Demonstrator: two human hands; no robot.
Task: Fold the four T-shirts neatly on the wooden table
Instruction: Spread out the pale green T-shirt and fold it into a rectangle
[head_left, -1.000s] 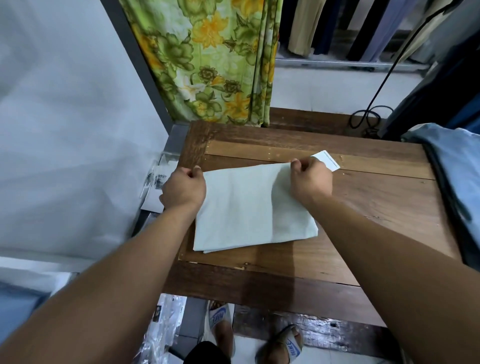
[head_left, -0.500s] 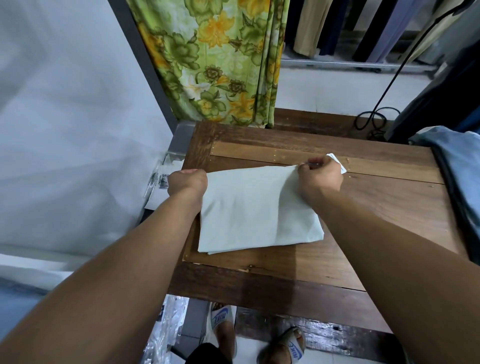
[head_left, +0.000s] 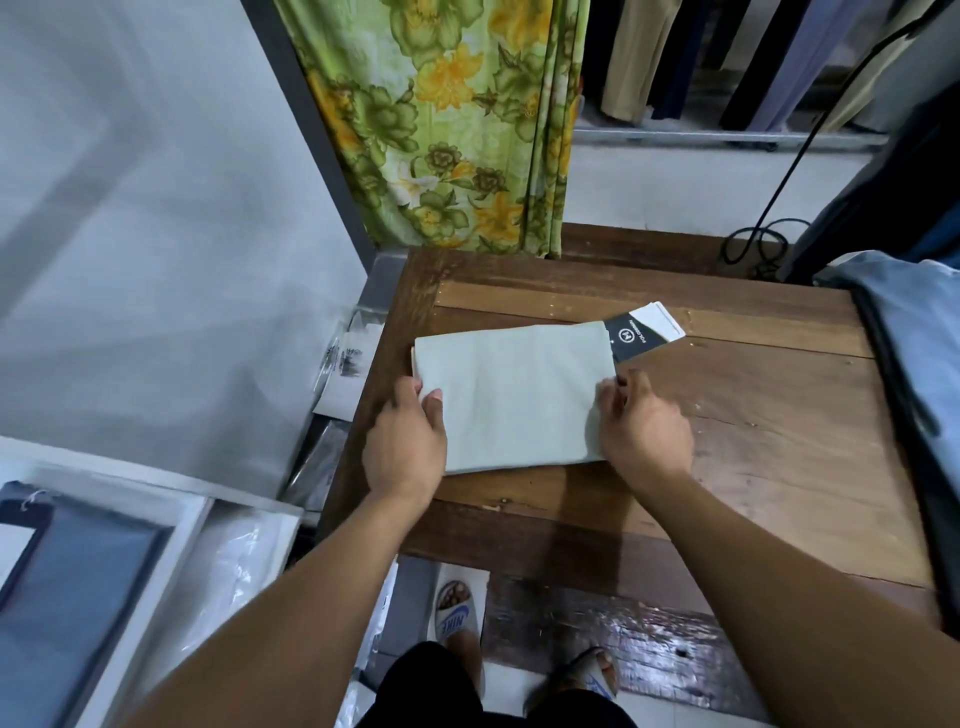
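A pale green T-shirt (head_left: 514, 395) lies folded into a flat rectangle on the left half of the wooden table (head_left: 753, 447). A black and white tag (head_left: 644, 335) sticks out from its far right corner. My left hand (head_left: 405, 447) grips the shirt's left edge near the front, thumb on top of the cloth. At the right edge, my right hand (head_left: 641, 434) holds the shirt with curled fingers. The undersides of both hands are hidden.
A pile of blue and dark garments (head_left: 919, 364) covers the table's right edge. A floral curtain (head_left: 457, 130) hangs behind the table, and a black cable (head_left: 753, 244) coils at the far right. Plastic-wrapped items (head_left: 343, 358) lie on the floor at left, beside a white box (head_left: 93, 561).
Both hands slid from the shirt's far corners toward me along its side edges. The tag, earlier under my right hand, now shows.
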